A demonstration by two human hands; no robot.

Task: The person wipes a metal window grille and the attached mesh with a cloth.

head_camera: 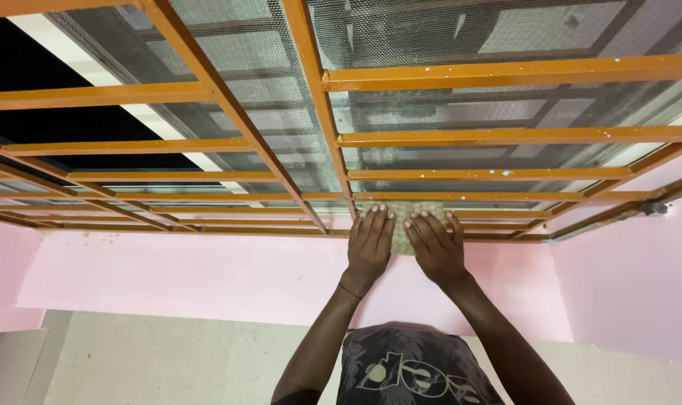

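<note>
Both my hands press flat on a small pale cloth (405, 219) that lies on the sill at the foot of an orange metal window grille (333, 135). My left hand (369, 244) covers the cloth's left part, fingers together and stretched toward the bars. My right hand (434, 245) lies beside it on the cloth's right part, thumb near the left hand. Only the cloth's middle strip and top edge show between and above the fingers.
Behind the grille is a fine wire mesh screen (236, 45) with a dark opening (71, 124) at the left. A pink wall (191, 274) runs below the sill and turns at the right (633, 277). A dark patterned garment (412, 367) is below my arms.
</note>
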